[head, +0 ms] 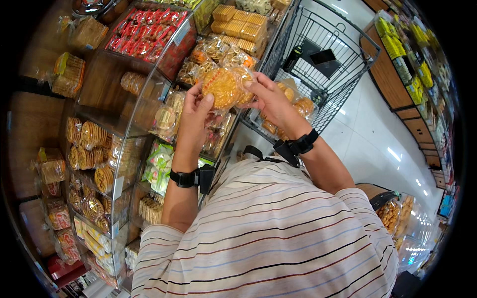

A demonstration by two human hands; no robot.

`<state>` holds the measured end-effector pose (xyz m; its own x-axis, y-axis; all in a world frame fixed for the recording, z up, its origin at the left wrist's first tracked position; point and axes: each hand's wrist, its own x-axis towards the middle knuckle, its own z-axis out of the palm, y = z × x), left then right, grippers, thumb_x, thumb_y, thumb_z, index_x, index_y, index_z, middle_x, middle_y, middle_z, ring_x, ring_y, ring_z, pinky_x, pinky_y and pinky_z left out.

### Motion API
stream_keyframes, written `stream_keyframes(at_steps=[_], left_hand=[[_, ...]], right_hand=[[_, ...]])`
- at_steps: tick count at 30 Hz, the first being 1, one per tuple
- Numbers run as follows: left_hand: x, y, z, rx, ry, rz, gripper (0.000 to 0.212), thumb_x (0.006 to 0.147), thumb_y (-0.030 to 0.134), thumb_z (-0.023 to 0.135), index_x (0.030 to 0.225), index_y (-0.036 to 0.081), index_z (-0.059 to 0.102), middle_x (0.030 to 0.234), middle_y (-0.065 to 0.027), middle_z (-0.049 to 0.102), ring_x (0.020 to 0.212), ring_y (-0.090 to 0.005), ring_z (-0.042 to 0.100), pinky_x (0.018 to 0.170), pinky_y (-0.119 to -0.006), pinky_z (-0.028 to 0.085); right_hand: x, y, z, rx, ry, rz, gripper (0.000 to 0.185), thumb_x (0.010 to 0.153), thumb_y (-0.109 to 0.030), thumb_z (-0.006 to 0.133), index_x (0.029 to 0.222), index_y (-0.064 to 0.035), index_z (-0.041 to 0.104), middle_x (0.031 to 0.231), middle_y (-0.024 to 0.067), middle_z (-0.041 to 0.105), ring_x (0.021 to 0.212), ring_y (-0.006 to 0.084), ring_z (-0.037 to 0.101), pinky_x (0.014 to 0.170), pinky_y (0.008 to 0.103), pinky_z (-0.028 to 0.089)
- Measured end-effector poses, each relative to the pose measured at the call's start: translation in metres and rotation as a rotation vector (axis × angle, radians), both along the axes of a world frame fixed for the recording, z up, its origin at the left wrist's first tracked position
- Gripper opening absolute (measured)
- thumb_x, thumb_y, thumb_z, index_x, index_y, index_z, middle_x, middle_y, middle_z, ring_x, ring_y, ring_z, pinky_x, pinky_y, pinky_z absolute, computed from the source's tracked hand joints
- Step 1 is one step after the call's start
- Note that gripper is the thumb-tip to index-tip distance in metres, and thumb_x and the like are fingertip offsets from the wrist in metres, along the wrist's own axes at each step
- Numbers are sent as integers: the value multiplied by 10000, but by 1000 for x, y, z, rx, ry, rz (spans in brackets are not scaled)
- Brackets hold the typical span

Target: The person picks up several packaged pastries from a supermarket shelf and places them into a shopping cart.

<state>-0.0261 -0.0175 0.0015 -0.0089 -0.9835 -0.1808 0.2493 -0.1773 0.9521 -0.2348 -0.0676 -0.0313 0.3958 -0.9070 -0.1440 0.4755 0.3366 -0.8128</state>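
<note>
Both my hands hold a clear plastic pack of round golden crackers (222, 88) in front of me, above the snack bins. My left hand (196, 103) grips its left edge, with the thumb on top. At the right edge, my right hand (264, 93) pinches the wrapping between thumb and fingers. Red print shows on the wrapper. Just beyond the pack lie bagged ring-shaped snacks (216, 50) in a bin. To the right, a metal shopping cart (337, 89) carries packs of round biscuits (303, 107), a dark bottle (293, 58) and a phone (322, 57).
Clear-walled bins at left hold red-wrapped snacks (149, 31), stacked round crackers (93, 135) and green-and-white packets (159, 165). Rectangular biscuits (240, 24) are stacked at the top. Across the tiled floor (369, 138) stands a wooden shelf unit (387, 78) with yellow packets.
</note>
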Motion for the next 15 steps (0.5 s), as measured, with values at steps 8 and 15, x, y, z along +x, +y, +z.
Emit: stream_keyframes(at_steps=[8,15], left_hand=[[46,-6,-3,-117,-16,-14,525,940,198,687,1383,9,478,1218,-59,608,1085,-131,595,933,-287,497],[57,-3,9,-88,-78,-128,533,945,229,686,1393,-2,511,1178,-38,630,1042,-110,592,878,-258,494]], right_hand=[[-1,-2,9,22,117,120,602,1005,-387,585,1429,10,430,1288,72,582,1049,162,635,837,334,581],[13,-11,11,-44,197,241,583,1020,-421,549,1422,-11,449,1211,53,602,941,119,634,755,303,571]])
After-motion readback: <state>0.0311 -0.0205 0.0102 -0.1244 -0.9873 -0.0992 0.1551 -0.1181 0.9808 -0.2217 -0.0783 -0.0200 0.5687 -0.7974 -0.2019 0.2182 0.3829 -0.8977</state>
